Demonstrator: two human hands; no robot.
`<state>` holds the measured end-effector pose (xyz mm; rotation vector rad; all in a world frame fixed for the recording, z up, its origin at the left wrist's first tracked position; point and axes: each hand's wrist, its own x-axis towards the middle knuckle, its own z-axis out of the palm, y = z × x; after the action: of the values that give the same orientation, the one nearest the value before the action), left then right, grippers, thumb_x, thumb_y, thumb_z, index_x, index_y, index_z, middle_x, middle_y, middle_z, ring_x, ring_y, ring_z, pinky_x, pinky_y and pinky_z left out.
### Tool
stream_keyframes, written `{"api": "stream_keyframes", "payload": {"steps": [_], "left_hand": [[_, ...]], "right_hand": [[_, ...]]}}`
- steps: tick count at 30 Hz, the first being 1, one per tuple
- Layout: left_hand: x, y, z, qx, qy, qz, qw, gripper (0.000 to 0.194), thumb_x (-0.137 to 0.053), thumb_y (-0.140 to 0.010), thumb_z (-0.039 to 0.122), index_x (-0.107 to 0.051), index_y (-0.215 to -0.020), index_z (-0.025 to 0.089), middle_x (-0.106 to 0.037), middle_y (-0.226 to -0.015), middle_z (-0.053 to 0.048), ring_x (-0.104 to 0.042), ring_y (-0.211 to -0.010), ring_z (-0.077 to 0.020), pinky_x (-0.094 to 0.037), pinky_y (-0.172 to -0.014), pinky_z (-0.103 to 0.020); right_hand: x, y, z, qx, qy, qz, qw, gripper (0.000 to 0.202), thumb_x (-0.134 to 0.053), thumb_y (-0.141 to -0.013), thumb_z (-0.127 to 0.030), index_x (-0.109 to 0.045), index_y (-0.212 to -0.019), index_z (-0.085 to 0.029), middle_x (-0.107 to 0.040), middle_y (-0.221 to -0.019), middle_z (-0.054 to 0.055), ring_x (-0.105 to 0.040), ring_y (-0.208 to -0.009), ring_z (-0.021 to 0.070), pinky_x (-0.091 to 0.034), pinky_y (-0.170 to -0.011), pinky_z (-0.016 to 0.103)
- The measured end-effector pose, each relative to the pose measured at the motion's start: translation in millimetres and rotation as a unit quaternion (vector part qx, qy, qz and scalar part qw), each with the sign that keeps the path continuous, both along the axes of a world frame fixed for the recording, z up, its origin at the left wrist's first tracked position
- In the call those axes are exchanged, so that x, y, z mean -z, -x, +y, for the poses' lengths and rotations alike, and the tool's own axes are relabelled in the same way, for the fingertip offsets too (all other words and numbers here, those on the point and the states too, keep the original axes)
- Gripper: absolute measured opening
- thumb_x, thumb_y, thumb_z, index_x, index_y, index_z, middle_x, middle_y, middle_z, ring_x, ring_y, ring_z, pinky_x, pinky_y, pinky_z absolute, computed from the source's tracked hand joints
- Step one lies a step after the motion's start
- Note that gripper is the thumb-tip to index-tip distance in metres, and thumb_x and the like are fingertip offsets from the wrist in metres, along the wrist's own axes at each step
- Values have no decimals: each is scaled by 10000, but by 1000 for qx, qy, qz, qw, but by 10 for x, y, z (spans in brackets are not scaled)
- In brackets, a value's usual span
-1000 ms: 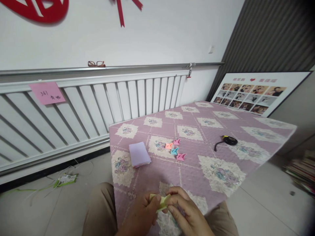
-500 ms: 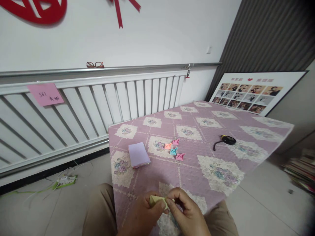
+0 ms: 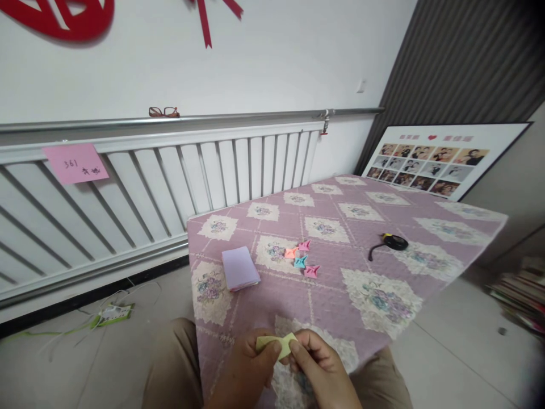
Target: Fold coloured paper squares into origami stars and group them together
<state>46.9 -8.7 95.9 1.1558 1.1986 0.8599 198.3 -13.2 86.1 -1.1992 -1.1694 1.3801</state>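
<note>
A small piece of folded yellow paper (image 3: pixel 286 346) is held between my two hands, low over the near edge of the table. My left hand (image 3: pixel 251 363) pinches its left end, thumb on top. On its right end, my right hand (image 3: pixel 317 363) has thumb and fingers closed. The fingers beneath the paper are partly hidden. Farther out on the cloth lie several small folded paper figures: an orange one (image 3: pixel 291 253), a blue one (image 3: pixel 300 262) and pink ones (image 3: pixel 311 271). A stack of lilac paper sheets (image 3: pixel 240 268) lies to their left.
A floral purple tablecloth (image 3: pixel 323 301) covers the table. A black tape measure (image 3: pixel 395 242) lies at the right. Behind stand a white radiator (image 3: pixel 251 165) and a photo board (image 3: pixel 426 162). Glasses (image 3: pixel 164 112) rest on the pipe. A power strip (image 3: pixel 114 314) lies on the floor.
The yellow paper has turned slightly and shows a wider face between the thumbs. My right thumb and fingers have shifted their grip on its right end. The things on the table have stayed put.
</note>
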Motion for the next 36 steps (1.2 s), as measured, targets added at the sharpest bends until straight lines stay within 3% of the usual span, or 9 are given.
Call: {"api": "stream_keyframes", "payload": {"steps": [6, 12, 16, 25, 30, 36], "left_hand": [[-7, 4, -11, 3, 23, -9, 1000, 474, -575, -745, 637, -601, -673, 170, -447, -457, 59, -374, -423, -94, -286, -482, -244], [-50, 2, 12, -19, 45, -27, 998, 436, -714, -656, 550, -647, -845, 163, -587, -566, 25, -516, -563, -144, -355, -582, -260], [-36, 10, 21, -23, 59, -19, 998, 411, -722, -667, 512, -654, -860, 155, -613, -587, 14, -552, -615, -166, -380, -623, -275], [-7, 4, -3, -10, 39, -4, 999, 377, -668, -702, 531, -633, -779, 163, -549, -522, 40, -505, -541, -138, -362, -590, -266], [7, 26, -9, 19, 10, -24, 999, 290, -661, -691, 447, -620, -744, 165, -544, -553, 41, -486, -512, -117, -339, -530, -243], [89, 67, 17, 10, 50, -13, 999, 368, -596, -700, 508, -614, -823, 162, -651, -739, -10, -481, -472, -98, -325, -499, -245]], "right_hand": [[18, 13, -6, 0, 19, 9, 1000, 459, -653, -758, -649, -608, -678, -199, -575, -609, -21, -472, -591, 130, -377, -598, 241], [46, -4, -10, 14, 3, -17, 1000, 488, -646, -746, -667, -564, -634, -199, -481, -563, -46, -411, -559, 120, -347, -569, 239], [61, -4, -16, 16, -9, -25, 1000, 487, -636, -755, -663, -555, -627, -200, -464, -570, -46, -410, -567, 123, -352, -576, 243], [26, 47, -17, 40, -14, -15, 999, 472, -669, -727, -656, -581, -629, -203, -462, -547, -52, -413, -545, 120, -369, -566, 241], [36, 14, -21, 60, 11, -3, 998, 487, -667, -715, -671, -570, -625, -202, -481, -547, -44, -425, -533, 121, -357, -539, 237], [37, 0, -12, 70, 23, 8, 997, 491, -672, -707, -677, -576, -643, -199, -480, -542, -43, -419, -540, 123, -346, -549, 241]]}}
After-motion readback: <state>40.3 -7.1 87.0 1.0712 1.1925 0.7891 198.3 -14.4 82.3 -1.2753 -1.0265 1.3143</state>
